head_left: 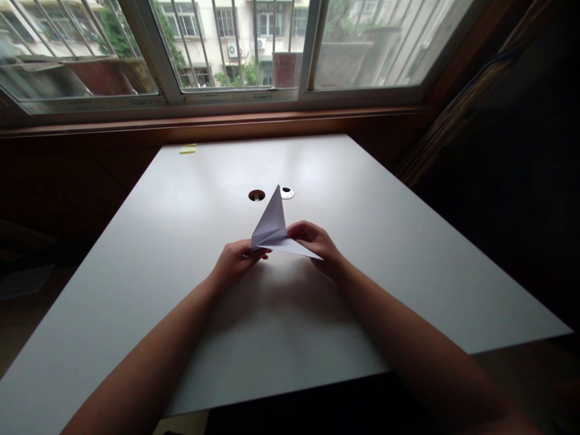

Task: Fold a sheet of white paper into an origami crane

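A folded sheet of white paper (274, 225) with a pointed tip rising away from me is held just above the white table (181, 241) near its middle. My left hand (235, 263) pinches the paper's lower left corner, fingers closed. On the right side, my right hand (315, 241) grips the paper with fingers curled over a fold. Both forearms reach in from the near edge.
A round cable hole (256, 195) and its loose round cover (287, 193) lie just beyond the paper. A small yellow object (187, 148) sits at the table's far left edge. A barred window (254, 48) runs along the back; the right side is dark.
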The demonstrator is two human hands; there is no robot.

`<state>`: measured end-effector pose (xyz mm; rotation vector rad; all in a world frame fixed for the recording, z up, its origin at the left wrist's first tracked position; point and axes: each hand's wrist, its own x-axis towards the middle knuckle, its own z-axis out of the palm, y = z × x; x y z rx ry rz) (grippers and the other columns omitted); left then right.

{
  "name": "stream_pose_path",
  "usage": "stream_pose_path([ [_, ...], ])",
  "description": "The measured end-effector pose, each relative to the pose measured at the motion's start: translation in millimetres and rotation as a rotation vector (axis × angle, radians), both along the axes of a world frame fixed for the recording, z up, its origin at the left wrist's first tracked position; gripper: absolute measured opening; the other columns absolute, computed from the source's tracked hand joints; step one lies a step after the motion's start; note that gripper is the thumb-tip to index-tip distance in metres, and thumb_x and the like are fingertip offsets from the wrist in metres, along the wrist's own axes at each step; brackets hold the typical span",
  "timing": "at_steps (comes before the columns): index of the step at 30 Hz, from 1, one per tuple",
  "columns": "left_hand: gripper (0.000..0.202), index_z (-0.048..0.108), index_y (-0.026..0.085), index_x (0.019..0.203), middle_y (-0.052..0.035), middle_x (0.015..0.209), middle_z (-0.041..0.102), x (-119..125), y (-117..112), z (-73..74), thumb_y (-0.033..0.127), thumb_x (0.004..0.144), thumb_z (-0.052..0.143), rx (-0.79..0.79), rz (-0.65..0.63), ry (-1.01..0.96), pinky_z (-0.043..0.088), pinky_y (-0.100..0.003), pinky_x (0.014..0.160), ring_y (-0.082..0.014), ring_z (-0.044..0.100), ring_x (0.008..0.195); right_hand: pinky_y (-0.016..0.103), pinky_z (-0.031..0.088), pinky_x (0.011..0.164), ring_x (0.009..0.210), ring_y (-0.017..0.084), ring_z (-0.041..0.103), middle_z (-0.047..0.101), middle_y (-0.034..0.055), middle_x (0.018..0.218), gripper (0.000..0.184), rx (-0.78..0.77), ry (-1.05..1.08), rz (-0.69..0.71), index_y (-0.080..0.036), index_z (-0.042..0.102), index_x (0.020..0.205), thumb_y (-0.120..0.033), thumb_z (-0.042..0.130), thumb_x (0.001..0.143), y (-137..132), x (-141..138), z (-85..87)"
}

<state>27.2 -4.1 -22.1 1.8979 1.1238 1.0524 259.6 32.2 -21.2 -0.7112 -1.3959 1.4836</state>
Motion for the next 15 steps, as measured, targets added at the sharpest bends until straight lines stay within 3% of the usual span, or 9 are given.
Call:
stream_pose_path([
  [6,0.028,0.074,0.016,0.078,-0.0059,0.076,0.075,-3.5,1.9,-2.0,0.039,0.089,0.062,0.045,0.037,0.048,0.053,-0.024,0.065,-0.0172,0.07,0.071,0.029,0.049,0.074,0.079,0.015,0.062,0.068,0.0026,0.085,0.015,0.058,-0.017,-0.015,-0.021,0.073,0.093,-0.031,0.07,0.083,-0.9,3.4,2.5],
  [15,0.031,0.075,0.015,0.093,-0.0081,0.085,0.077,0.2,-0.9,4.3,0.042,0.091,0.059,-0.103,-0.103,0.03,0.054,-0.023,0.061,-0.0162,0.072,0.067,0.028,0.048,0.068,0.076,0.014,0.058,0.063,0.0034,0.09,0.019,0.088,-0.039,0.011,-0.018,0.073,0.087,-0.031,0.08,0.074,-1.3,-0.4,5.2],
])
